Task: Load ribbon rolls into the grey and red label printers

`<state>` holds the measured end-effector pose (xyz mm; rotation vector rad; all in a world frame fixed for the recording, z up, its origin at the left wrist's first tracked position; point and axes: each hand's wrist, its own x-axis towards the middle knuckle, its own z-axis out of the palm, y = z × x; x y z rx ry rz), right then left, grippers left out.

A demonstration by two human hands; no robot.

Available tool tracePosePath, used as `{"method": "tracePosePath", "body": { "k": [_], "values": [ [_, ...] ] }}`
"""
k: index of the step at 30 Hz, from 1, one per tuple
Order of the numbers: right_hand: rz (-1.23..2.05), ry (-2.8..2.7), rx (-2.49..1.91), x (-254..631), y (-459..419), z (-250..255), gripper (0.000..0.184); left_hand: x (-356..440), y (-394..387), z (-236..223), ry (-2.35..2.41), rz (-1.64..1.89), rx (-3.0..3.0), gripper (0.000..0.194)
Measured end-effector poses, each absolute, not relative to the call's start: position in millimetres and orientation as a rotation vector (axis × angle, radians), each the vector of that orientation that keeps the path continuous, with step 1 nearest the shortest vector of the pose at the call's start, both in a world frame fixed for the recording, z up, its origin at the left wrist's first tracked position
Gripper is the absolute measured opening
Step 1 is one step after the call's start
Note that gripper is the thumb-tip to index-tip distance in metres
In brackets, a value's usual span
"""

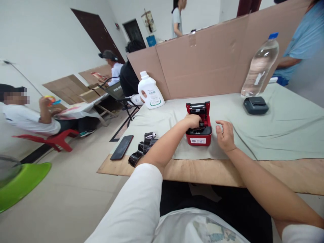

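A small red-and-black label printer [199,141] sits on the cloth in front of me, its lid raised toward the back. My left hand [193,120] reaches into its opening from the left; the fingertips are hidden inside, so their grip does not show. To the right of the printer, apart from it, my right hand [226,135] is held with thumb and fingers spread and nothing in them. Several black shiny rolls [143,148] lie by my left forearm, which partly covers them. A dark phone [122,147] rests flat to their left.
A white jug [151,91] stands at the back left, before a cardboard partition [202,64]. At the right are a tall clear bottle [260,67] with a blue cap and a dark grey device [255,105]. The table's bare wooden edge [202,170] runs nearest me. Other people sit or stand beyond.
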<state>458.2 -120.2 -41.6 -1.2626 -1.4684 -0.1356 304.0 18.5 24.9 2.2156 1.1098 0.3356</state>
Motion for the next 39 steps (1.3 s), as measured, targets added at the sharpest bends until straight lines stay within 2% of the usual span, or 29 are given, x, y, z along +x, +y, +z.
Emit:
{"method": "tracePosePath", "body": {
  "k": [4, 7, 10, 13, 18, 22, 26, 29, 34, 39],
  "values": [
    [-0.128, -1.462, -1.299, 462.8, -117.6, -45.5, 0.038, 307.6, 19.5, 19.8, 1.193, 0.348, 2.277, 0.019],
    [-0.117, -1.467, -1.31, 466.7, -114.0, -49.8, 0.039, 297.0, 9.6, 24.0, 1.11, 0.484, 2.255, 0.028],
    [-0.109, -1.467, -1.315, 468.4, -111.8, -52.4, 0.039, 272.5, -5.2, 35.9, 0.865, 0.694, 2.022, 0.036],
    [-0.096, -1.461, -1.309, 467.7, -112.0, -52.3, 0.039, 229.8, -20.0, 54.9, 0.739, 0.746, 1.72, 0.039],
    [-0.06, -1.479, -1.309, 463.5, -114.4, -50.2, 0.037, 126.5, -30.9, 92.2, 1.081, 0.737, 1.528, 0.029],
    [-0.012, -1.499, -1.306, 459.1, -116.0, -49.3, 0.038, 36.5, -26.8, 106.2, 1.434, 0.541, 1.53, 0.034],
    [-0.004, -1.516, -1.288, 455.5, -116.0, -49.9, 0.039, -27.4, -19.9, 86.6, 1.842, 0.32, 1.564, 0.037],
    [-0.009, -1.521, -1.283, 454.7, -115.7, -51.2, 0.039, -42.8, -17.3, 56.6, 1.951, 0.192, 1.693, 0.036],
    [-0.004, -1.514, -1.292, 457.0, -115.9, -53.9, 0.038, -28.0, -11.3, 26.4, 2.015, -0.148, 1.956, 0.049],
    [-0.003, -1.495, -1.3, 460.0, -113.6, -55.6, 0.037, 4.3, 0.7, 30.0, 2.084, -0.085, 2.082, 0.056]
  ]
}}
